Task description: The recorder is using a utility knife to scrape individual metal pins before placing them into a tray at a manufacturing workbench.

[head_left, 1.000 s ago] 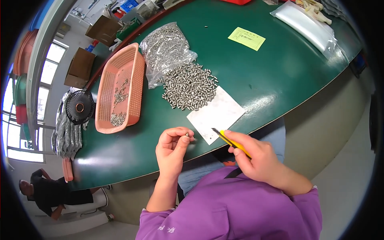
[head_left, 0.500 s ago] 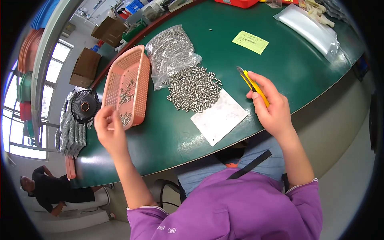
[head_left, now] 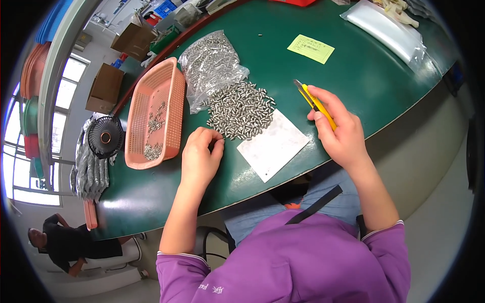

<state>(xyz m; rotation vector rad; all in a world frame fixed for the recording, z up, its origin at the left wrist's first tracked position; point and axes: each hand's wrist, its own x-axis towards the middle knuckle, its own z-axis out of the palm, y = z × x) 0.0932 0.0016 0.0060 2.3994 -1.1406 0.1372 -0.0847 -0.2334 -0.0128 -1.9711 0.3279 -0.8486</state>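
Observation:
My right hand [head_left: 343, 129] is wrapped round a yellow snap-off utility knife [head_left: 318, 106], its blade end pointing up and left over the table. My left hand [head_left: 201, 157] is closed, thumb and forefinger drawn together beside the left edge of a pile of small silver metal pins [head_left: 241, 108]; whatever is between the fingertips is too small to make out. Behind the pile lies a clear plastic bag [head_left: 209, 60] full of the same pins. A white sheet [head_left: 273, 146] lies partly beneath the pile. To the left, a pink perforated basket [head_left: 178, 108] contains a few clusters of small metal pieces.
A yellow-green paper slip [head_left: 310, 49] lies farther back on the green table [head_left: 353, 96]. Clear plastic bags [head_left: 386, 33] are stacked at the far right. A black fan [head_left: 105, 137] stands left of the basket. Another person [head_left: 70, 242] is at the lower left.
My left hand has moved right, from over the basket's near end to the edge of the pin pile. The right hand still holds the knife, almost unmoved.

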